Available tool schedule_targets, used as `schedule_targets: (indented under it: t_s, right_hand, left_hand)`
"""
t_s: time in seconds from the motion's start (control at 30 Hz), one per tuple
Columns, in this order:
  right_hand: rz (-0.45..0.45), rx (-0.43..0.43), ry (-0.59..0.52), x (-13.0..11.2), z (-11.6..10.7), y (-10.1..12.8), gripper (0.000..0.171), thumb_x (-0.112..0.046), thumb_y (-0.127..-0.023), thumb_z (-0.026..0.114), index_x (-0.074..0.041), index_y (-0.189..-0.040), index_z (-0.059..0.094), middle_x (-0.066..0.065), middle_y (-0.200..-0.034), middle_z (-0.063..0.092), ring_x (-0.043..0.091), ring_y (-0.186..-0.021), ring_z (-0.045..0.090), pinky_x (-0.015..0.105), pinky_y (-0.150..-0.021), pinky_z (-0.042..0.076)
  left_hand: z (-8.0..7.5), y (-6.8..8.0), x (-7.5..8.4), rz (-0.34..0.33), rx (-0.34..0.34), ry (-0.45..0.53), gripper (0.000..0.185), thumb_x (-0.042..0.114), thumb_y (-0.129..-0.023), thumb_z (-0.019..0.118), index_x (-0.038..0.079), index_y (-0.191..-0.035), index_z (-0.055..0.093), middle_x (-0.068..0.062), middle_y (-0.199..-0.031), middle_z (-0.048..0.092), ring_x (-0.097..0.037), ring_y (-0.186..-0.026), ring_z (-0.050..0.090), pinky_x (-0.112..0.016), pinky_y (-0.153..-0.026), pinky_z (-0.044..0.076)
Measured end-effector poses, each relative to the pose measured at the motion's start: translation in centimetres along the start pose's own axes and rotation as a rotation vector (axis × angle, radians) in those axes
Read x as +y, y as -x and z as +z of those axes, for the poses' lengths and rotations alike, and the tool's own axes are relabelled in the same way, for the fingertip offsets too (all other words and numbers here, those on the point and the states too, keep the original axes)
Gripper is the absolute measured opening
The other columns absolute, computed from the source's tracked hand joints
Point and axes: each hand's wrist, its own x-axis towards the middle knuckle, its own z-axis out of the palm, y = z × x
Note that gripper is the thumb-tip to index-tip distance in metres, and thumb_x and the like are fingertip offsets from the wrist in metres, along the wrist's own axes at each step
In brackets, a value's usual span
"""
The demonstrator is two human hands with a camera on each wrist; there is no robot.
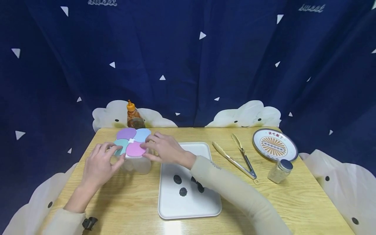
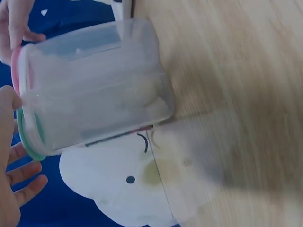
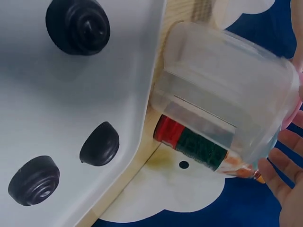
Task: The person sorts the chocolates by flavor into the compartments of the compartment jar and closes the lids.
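When locating the lidded container, look to the far left of the table, left of the tray and on the near side of the sauce bottle. Note the upright stance, with the lid on top. Read the left hand as unclenched, with fingers spread and lightly bent at the near left edge, by the green petal. Read the right hand likewise, with fingers extended to the right edge, by the pink petal, and not wrapped around the body. Treat contact pressure as undetermined; cannot tell from these views. Expect light weight, judging by the thin-looking translucent walls and the pale lumps low inside. Assume semi-stiff plastic, apt to flex under a hard squeeze, and a slick outer surface. Regard as unlikely to shatter, but guard against a loose lid and spilled contents. To carry, take hold of the walls below the rim, left and right together, rather than by the lid alone. Avoid prying at the petals, probably thin and bendable.
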Motion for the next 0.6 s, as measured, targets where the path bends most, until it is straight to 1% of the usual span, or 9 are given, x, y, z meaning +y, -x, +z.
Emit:
schedule_targets:
  t_s: [0.1, 0.17, 0.27, 0.37, 0.43, 0.5, 0.53, 0.6]
  right_hand:
    - [-0.059, 0.032, 0.061, -0.4, -0.1, 0.2, 0.032, -0.047, -0.102, 0.063, -0.029, -0.126, 0.075, -0.008, -0.118, 0.072, 0.012, -0.100, 0.063, 0.021, -0.075, 0.052]
    - [-0.079, 0.034, 0.087, -0.7, -0.1, 0.2, 0.031, -0.047, -0.102, 0.063, -0.030, -0.126, 0.075, -0.009, -0.117, 0.072, 0.011, -0.099, 0.062, 0.021, -0.076, 0.052]
    - [-0.090, 0.026, 0.102, -1.1, -0.2, 0.2, 0.032, -0.047, -0.103, 0.063, -0.030, -0.127, 0.075, -0.009, -0.117, 0.072, 0.012, -0.100, 0.061, 0.020, -0.075, 0.052]
    - [-0.087, 0.008, 0.094, -1.3, -0.2, 0.2, 0.033, -0.047, -0.103, 0.062, -0.030, -0.129, 0.074, -0.007, -0.120, 0.072, 0.012, -0.102, 0.061, 0.021, -0.076, 0.052]
    - [-0.080, -0.010, 0.082, -1.2, -0.2, 0.0, 0.034, -0.048, -0.104, 0.060, -0.030, -0.130, 0.073, -0.007, -0.122, 0.071, 0.012, -0.105, 0.061, 0.021, -0.079, 0.053]
    - [-0.069, -0.026, 0.062, -1.0, -0.1, -0.1, 0.035, -0.048, -0.104, 0.060, -0.029, -0.130, 0.073, -0.006, -0.125, 0.070, 0.013, -0.109, 0.061, 0.023, -0.084, 0.054]
    - [-0.066, -0.032, 0.053, -0.9, -0.1, -0.2, 0.035, -0.048, -0.105, 0.060, -0.028, -0.131, 0.073, -0.006, -0.127, 0.070, 0.013, -0.111, 0.061, 0.024, -0.087, 0.055]
    - [-0.063, -0.040, 0.043, -0.6, -0.1, -0.4, 0.036, -0.048, -0.104, 0.060, -0.027, -0.131, 0.073, -0.005, -0.130, 0.070, 0.014, -0.115, 0.062, 0.026, -0.093, 0.055]
  left_hand:
    - [-0.1, 0.0, -0.6, 0.009, -0.004, 0.022, 0.030, 0.022, -0.082, 0.078, 0.007, -0.109, 0.076, -0.019, -0.107, 0.071, -0.041, -0.093, 0.065, -0.053, -0.065, 0.057]
    - [-0.1, -0.2, -1.0, 0.029, -0.007, 0.038, 0.030, 0.018, -0.082, 0.079, 0.008, -0.110, 0.076, -0.018, -0.108, 0.071, -0.040, -0.093, 0.065, -0.052, -0.065, 0.056]
    - [-0.1, -0.6, -1.6, 0.056, -0.025, 0.054, 0.031, 0.014, -0.081, 0.081, 0.007, -0.112, 0.076, -0.018, -0.110, 0.071, -0.039, -0.093, 0.064, -0.051, -0.066, 0.055]
    - [-0.1, -1.0, -2.0, 0.072, -0.050, 0.054, 0.030, 0.013, -0.083, 0.080, 0.007, -0.112, 0.076, -0.018, -0.112, 0.071, -0.038, -0.095, 0.064, -0.049, -0.068, 0.055]
    - [-0.1, -1.2, -2.2, 0.085, -0.053, 0.054, 0.028, 0.013, -0.083, 0.078, 0.007, -0.111, 0.076, -0.016, -0.111, 0.071, -0.037, -0.095, 0.064, -0.048, -0.067, 0.054]
    - [-0.1, -1.1, -2.4, 0.109, -0.044, 0.063, 0.025, 0.017, -0.086, 0.073, 0.007, -0.109, 0.076, -0.016, -0.108, 0.071, -0.036, -0.095, 0.064, -0.048, -0.069, 0.054]
    - [-0.1, -1.0, -2.4, 0.128, -0.033, 0.071, 0.026, 0.020, -0.087, 0.069, 0.006, -0.107, 0.076, -0.015, -0.107, 0.071, -0.036, -0.095, 0.064, -0.048, -0.069, 0.054]
    - [-0.1, -0.8, -2.4, 0.173, -0.016, 0.087, 0.033, 0.032, -0.094, 0.062, 0.006, -0.106, 0.076, -0.015, -0.105, 0.071, -0.036, -0.095, 0.065, -0.049, -0.071, 0.053]
